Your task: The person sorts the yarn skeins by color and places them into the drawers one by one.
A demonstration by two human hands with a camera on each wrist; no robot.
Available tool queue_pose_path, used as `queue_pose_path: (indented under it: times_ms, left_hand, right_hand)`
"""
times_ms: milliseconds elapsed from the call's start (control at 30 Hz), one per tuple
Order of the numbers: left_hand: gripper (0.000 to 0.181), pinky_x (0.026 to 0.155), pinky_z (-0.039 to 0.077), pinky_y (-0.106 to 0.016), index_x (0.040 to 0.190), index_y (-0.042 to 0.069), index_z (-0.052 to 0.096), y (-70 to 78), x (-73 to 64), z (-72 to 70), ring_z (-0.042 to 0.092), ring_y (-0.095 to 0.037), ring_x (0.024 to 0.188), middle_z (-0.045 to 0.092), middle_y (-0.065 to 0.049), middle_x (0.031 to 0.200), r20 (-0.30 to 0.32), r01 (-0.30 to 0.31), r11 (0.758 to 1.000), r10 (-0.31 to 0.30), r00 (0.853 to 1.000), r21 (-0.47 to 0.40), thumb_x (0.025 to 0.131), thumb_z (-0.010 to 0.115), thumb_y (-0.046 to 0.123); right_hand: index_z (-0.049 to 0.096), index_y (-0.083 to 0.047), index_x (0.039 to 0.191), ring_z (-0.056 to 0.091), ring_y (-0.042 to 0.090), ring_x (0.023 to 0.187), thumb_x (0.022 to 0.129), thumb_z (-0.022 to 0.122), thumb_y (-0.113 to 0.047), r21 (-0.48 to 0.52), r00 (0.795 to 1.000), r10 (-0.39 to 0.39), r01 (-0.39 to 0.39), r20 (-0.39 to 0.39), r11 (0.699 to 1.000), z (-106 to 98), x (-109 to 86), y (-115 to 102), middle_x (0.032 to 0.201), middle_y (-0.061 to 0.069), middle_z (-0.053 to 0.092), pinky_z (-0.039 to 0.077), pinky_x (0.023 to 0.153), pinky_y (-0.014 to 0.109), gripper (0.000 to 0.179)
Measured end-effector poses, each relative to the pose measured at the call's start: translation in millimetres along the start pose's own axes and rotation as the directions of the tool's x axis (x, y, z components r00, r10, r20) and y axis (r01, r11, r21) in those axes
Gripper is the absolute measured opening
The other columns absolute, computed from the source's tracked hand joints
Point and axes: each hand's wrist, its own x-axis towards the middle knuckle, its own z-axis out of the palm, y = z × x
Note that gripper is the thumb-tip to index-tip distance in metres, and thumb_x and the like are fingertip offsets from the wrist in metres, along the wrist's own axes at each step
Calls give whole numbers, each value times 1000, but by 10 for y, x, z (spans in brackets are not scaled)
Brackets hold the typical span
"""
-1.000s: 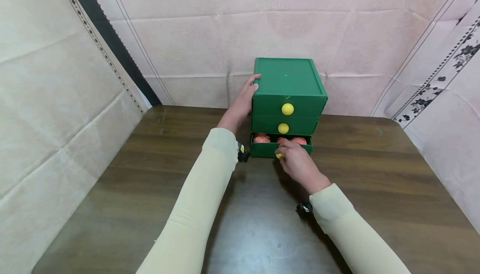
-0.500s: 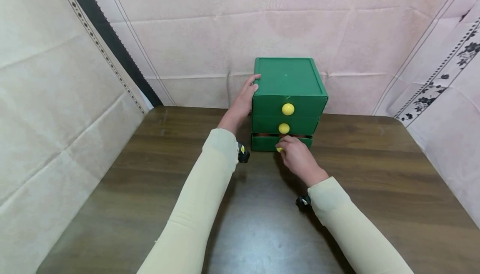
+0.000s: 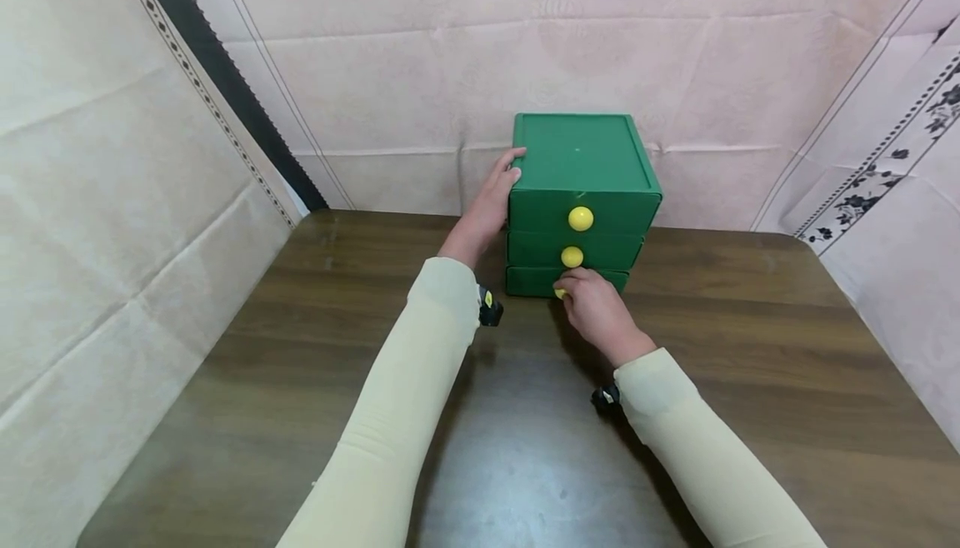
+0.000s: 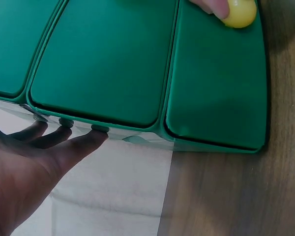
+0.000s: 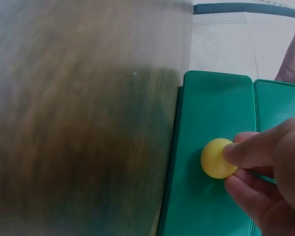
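A green three-drawer cabinet [image 3: 576, 151] stands at the back of the table, with all its drawers pushed in. My left hand [image 3: 486, 208] rests along its left side, fingers stretched toward the top edge; the left wrist view has those fingertips [image 4: 99, 133] against the side wall. With thumb and fingers, my right hand [image 3: 597, 311] pinches the round yellow knob [image 5: 216, 159] of the bottom drawer [image 3: 529, 282]. Directly above sit the yellow knobs of the middle drawer [image 3: 532, 249] and the top drawer [image 3: 540, 211]. The drawers' contents are hidden.
The brown wooden table [image 3: 360, 381] extends in front and to both sides of the cabinet. Pale cloth [image 3: 390, 98] hangs close behind it and along the sides. Black wrist devices [image 3: 491, 308] are worn at both cuffs.
The bottom drawer, partly out with pinkish-red things showing inside, has slid back flush as my right hand moved inward with its knob. My left hand has stayed on the cabinet's side.
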Motion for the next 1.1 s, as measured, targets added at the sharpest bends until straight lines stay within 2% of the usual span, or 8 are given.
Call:
queue_pose_path:
  times_ms: [133, 267, 333, 533, 633, 833, 1033, 1100]
  left_hand:
    - [46, 114, 25, -52, 152, 33, 25, 136, -109, 5, 22, -22, 144, 16, 2, 161, 12, 14, 1000, -14, 1000, 15, 106, 23, 33]
    - [46, 114, 25, -53, 152, 34, 24, 159, -110, 8, 21, -22, 145, 16, 3, 162, 16, 21, 1000, -21, 1000, 21, 105, 23, 34]
    - [46, 114, 24, -53, 151, 37, 26, 126, -78, 3, 21, -21, 145, 16, 5, 161, 10, 17, 1000, -17, 1000, 9, 105, 23, 35]
    - [41, 113, 24, -57, 144, 51, 28, -100, 82, -12, 22, -21, 144, 17, 11, 160, -7, 17, 1000, -17, 1000, 11, 104, 25, 46]
    - [40, 111, 25, -60, 142, 55, 28, -152, 111, -12, 22, -22, 144, 17, 12, 160, -15, 12, 1000, -12, 1000, 13, 103, 26, 50]
    - [40, 111, 25, -61, 142, 52, 29, -156, 140, -12, 22, -23, 144, 17, 9, 160, -17, 0, 1000, 0, 1000, 10, 103, 26, 49]
    - [42, 115, 21, -56, 146, 45, 30, -158, 151, 5, 20, -20, 146, 18, 8, 161, -34, -38, 999, 38, 999, 13, 104, 26, 44]
    - [43, 115, 21, -55, 146, 45, 30, -171, 148, 12, 20, -19, 145, 18, 8, 161, -32, -34, 999, 34, 999, 8, 104, 26, 43]
  right_hand:
    - [73, 0, 100, 64, 30, 100, 85, 66, 2, -1, 1000, 12, -12, 4, 1000, -6, 13, -3, 105, 13, 69, 53, 89, 42, 16]
    - [74, -1, 99, 65, 29, 101, 85, 66, 2, -18, 1000, 13, -13, 7, 1000, -31, 29, -5, 106, 12, 71, 54, 88, 42, 17]
    - [75, -2, 100, 65, 29, 102, 85, 66, 1, -25, 1000, 11, -11, 9, 1000, -39, 41, -2, 106, 11, 71, 53, 88, 42, 17]
    - [75, -4, 101, 65, 27, 105, 85, 68, 1, -20, 999, 15, -14, 40, 1000, -40, 61, 10, 105, 9, 73, 52, 92, 42, 18]
    - [75, -4, 101, 64, 27, 106, 85, 68, 2, -7, 999, 19, -18, 44, 1000, -37, 67, 11, 105, 9, 73, 52, 93, 42, 18]
    - [75, -4, 101, 64, 26, 106, 85, 68, 0, 7, 998, 37, -37, 48, 999, -40, 77, 17, 106, 8, 73, 52, 93, 41, 18]
    - [74, -4, 102, 63, 27, 106, 86, 68, -1, 21, 997, 55, -56, 55, 998, -27, 59, 32, 107, 8, 71, 52, 93, 41, 18]
    - [74, -4, 102, 63, 27, 105, 87, 67, -1, 31, 996, 59, -61, 62, 998, -26, 41, 33, 106, 9, 71, 52, 92, 41, 17]
